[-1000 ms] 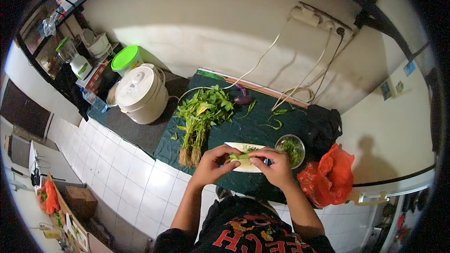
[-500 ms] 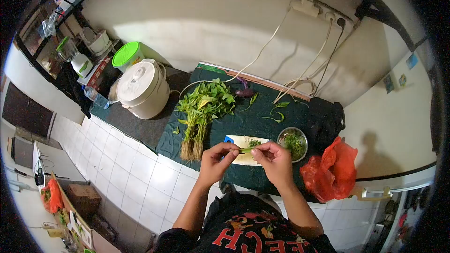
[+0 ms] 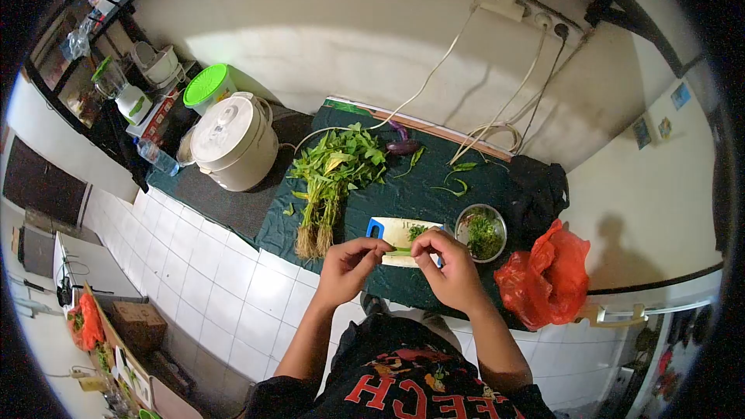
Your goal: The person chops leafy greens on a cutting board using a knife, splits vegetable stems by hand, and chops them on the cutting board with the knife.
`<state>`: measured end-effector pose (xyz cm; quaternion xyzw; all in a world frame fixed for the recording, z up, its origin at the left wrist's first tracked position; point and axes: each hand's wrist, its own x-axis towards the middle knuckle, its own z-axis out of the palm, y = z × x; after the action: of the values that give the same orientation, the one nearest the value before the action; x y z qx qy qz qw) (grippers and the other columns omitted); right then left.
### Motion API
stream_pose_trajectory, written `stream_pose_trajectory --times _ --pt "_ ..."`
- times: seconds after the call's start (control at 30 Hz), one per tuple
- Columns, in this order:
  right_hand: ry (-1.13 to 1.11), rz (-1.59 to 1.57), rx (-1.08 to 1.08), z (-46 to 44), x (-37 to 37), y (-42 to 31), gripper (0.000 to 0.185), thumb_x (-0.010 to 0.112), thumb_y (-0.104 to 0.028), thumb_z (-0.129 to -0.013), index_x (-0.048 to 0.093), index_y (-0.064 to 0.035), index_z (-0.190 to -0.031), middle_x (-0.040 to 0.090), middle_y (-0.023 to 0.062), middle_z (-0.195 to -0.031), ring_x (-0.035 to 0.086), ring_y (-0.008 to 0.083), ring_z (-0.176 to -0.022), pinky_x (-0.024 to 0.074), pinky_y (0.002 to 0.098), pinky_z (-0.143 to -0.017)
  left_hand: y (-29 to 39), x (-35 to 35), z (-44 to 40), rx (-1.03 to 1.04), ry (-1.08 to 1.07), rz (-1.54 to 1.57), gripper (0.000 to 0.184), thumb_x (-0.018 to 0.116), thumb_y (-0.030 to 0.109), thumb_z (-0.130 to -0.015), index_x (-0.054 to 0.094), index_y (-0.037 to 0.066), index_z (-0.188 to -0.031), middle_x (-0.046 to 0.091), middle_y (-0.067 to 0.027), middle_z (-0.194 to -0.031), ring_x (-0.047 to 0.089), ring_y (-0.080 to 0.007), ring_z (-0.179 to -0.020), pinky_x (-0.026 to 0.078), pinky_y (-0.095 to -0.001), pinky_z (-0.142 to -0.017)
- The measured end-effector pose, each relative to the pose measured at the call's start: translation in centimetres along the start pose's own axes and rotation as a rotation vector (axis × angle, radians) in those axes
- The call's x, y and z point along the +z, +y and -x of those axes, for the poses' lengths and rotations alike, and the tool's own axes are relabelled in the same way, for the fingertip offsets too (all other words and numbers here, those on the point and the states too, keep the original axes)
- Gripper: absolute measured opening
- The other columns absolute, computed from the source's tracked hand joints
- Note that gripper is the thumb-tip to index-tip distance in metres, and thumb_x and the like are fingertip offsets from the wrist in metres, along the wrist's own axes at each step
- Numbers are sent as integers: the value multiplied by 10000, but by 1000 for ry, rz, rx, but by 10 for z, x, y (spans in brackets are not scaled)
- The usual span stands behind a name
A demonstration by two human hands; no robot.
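Note:
Pinched between the fingertips of my left hand (image 3: pixel 348 270) and my right hand (image 3: pixel 450 270) is a slim green vegetable (image 3: pixel 399 251), stretched level from one to the other. Its exact kind is hard to make out. Just beyond it lies a white cutting board (image 3: pixel 388 230) with a blue handle, partly hidden by my hands. A small heap of chopped greens (image 3: pixel 417 232) rests on the board. To the right of the board stands a metal bowl (image 3: pixel 504 244) with cut greens (image 3: pixel 484 234) inside.
A bunch of leafy greens (image 3: pixel 341 161) with roots lies left of the board. Behind are purple eggplants (image 3: pixel 403 147) and loose green pods (image 3: pixel 463 167). A red plastic bag (image 3: pixel 547 279) sits at the right edge, a white rice cooker (image 3: pixel 233 143) at the left. Cables (image 3: pixel 442 70) run down the wall.
Both hands still hold the green vegetable. It now looks shorter and lighter at the left end. The view has shifted slightly, showing more of the board's blue handle.

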<state>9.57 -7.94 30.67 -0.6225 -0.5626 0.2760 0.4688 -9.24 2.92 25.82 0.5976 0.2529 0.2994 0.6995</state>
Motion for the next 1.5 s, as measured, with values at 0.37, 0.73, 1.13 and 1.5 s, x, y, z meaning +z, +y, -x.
stream_pose_trajectory --times 0.37,0.73,1.13,1.5 --pt "-2 9 -7 -2 -11 -36 128 684 -11 -854 624 -11 -967 623 81 -952 612 178 -844 492 297 -751 27 7 -6 381 41 -417 128 739 38 -836 727 17 -962 721 -68 -860 604 -166 -713 480 -292 -649" --pt "193 82 -39 -2 -1 -24 128 772 -46 -817 731 1 -929 700 66 -812 612 134 -698 491 274 -654 22 8 -2 349 129 -366 119 724 67 -867 738 17 -973 727 -95 -872 629 -169 -739 483 -290 -666" --pt "177 154 20 10 -12 -4 113 738 -74 -866 688 27 -870 647 62 -731 585 121 -630 457 257 -589 21 9 -10 359 24 -435 178 763 87 -817 746 9 -976 742 -95 -877 649 -197 -746 495 -313 -691" --pt "25 417 -151 19 -32 10 169 669 -157 -903 623 -11 -833 636 136 -795 603 335 -759 481 430 -674 14 21 -25 461 -164 -489 153 789 101 -776 752 50 -917 728 -64 -900 670 -228 -850 514 -347 -776"
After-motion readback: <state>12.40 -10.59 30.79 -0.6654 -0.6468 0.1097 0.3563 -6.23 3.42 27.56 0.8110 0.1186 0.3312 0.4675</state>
